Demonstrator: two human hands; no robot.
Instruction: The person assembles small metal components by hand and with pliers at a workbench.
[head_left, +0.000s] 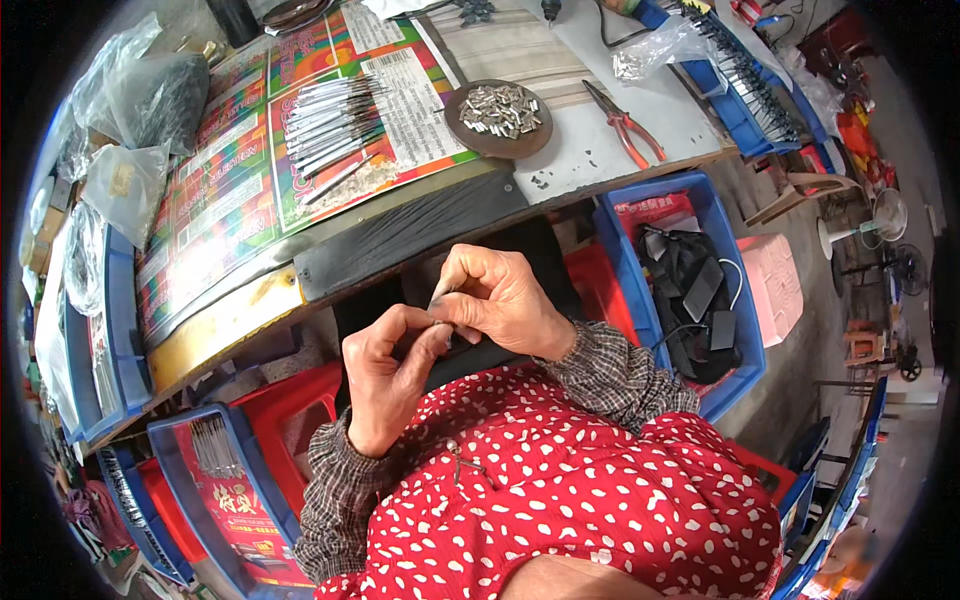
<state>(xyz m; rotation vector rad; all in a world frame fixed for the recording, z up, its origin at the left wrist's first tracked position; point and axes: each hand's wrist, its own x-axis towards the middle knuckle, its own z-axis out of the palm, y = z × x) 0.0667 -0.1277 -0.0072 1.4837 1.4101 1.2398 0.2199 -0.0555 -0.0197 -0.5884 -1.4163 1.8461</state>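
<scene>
My left hand (388,368) and my right hand (508,305) meet in front of my chest, below the table's edge. Both are closed in a pinch, fingertips almost touching. Whatever small thing sits between them is mostly covered by the fingers, and I cannot make it out. Beyond the hands, a round brown dish (538,140) on the table holds a heap of short silvery metal pieces (500,108). A row of thin grey rods with dark ends (330,115) lies to its left on printed cardboard (225,190). Red-handled pliers (630,135) lie to the dish's right.
A dark strip (410,232) runs along the table's front edge. Right of me stands a blue crate (612,232) with a black bag and a phone-like device. Lower left is another blue crate (160,450). Plastic bags (150,100) crowd the table's left; a blue tray (755,125) stands far right.
</scene>
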